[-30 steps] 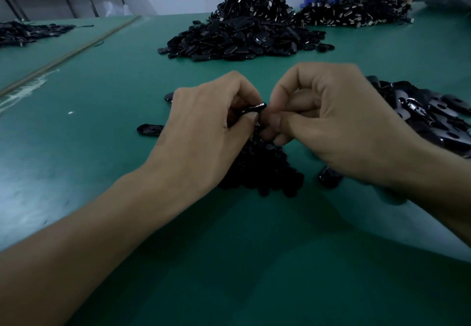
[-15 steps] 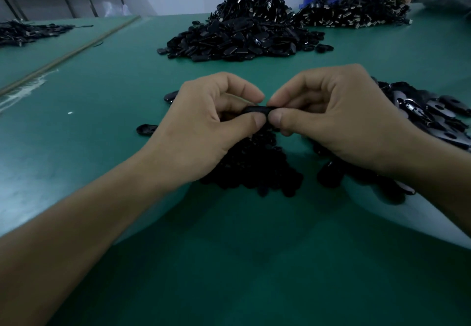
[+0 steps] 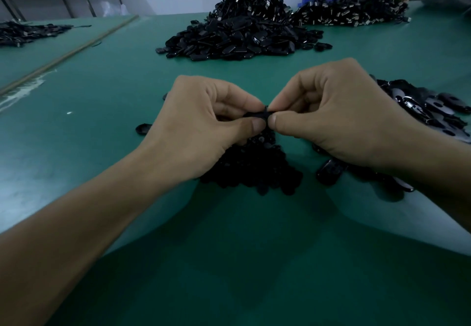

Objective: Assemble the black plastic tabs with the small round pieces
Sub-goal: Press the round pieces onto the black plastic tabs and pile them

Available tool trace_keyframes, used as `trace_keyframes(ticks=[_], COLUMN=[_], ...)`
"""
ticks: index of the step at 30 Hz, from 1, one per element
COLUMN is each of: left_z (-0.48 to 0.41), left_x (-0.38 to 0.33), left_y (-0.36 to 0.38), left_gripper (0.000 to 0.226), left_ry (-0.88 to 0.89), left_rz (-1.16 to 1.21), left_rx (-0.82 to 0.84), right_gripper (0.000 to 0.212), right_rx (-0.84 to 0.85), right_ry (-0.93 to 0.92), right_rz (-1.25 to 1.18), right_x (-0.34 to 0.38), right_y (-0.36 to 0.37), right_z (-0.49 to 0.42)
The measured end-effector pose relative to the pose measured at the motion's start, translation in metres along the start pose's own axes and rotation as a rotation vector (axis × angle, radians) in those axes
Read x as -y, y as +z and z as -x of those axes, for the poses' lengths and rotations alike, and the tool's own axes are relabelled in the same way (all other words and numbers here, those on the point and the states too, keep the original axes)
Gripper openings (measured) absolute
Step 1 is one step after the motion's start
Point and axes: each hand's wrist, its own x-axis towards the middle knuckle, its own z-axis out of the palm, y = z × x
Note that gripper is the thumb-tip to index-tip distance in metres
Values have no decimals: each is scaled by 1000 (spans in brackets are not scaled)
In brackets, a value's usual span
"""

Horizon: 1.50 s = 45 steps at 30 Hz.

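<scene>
My left hand [image 3: 204, 127] and my right hand [image 3: 336, 119] meet at the fingertips above the green table. Between them both pinch one black plastic tab [image 3: 258, 114], thumb and forefinger of each hand on either end. Whether a small round piece sits in it is hidden by my fingers. Directly beneath lies a heap of small round black pieces [image 3: 254, 167]. A pile of loose black tabs [image 3: 428, 111] spreads out to the right, partly behind my right hand.
A big mound of black parts [image 3: 242, 38] sits further back on the green table [image 3: 102, 91], with a pile of cabled connectors [image 3: 356, 12] behind it to the right. A single tab [image 3: 143, 129] lies left of my left hand. More parts [image 3: 25, 32] lie far left.
Both hands have stayed together over the round pieces. The fingertips have closed tighter on the tab, and the right hand's fingers have shifted their pinch on its end.
</scene>
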Motion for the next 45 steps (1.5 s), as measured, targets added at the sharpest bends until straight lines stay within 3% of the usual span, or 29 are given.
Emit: trace_keyframes(ticks=[10,13,17,22,25,30,40,45], left_z=[-2,-5,-12,-22,-28,-34,-30,-18], left_x=[-1,5,20,40,49,53,45,22], left_y=[-4,-6,-20,-45,-51,-54,-50,-31], left_gripper=[13,13,20,16,14,9,31,10], left_ry=[-7,10,17,-59,-114,-126,-120,-15], left_rz=[-125,-163,-228,-346,-347,-500,-728,-672], left_rx=[-13,-77,-262,-419,-432,-418,-448,-370], right_gripper=[8,17,37,40,42,36,29,24], right_rx=[21,-19,-106,68,154,101,42,32], right_ry=[-38,-23,-38,-22,24,14,106,114], right_rz=[-51,-70,291,698,789,767,676,643], right_x=[-3,-9,-18,-29,-30,-31,-29,-30], right_y=[2,3,2,-1,4,2,-8,-11], right_z=[1,-3,-6,-15,-16,-17,-16,-14])
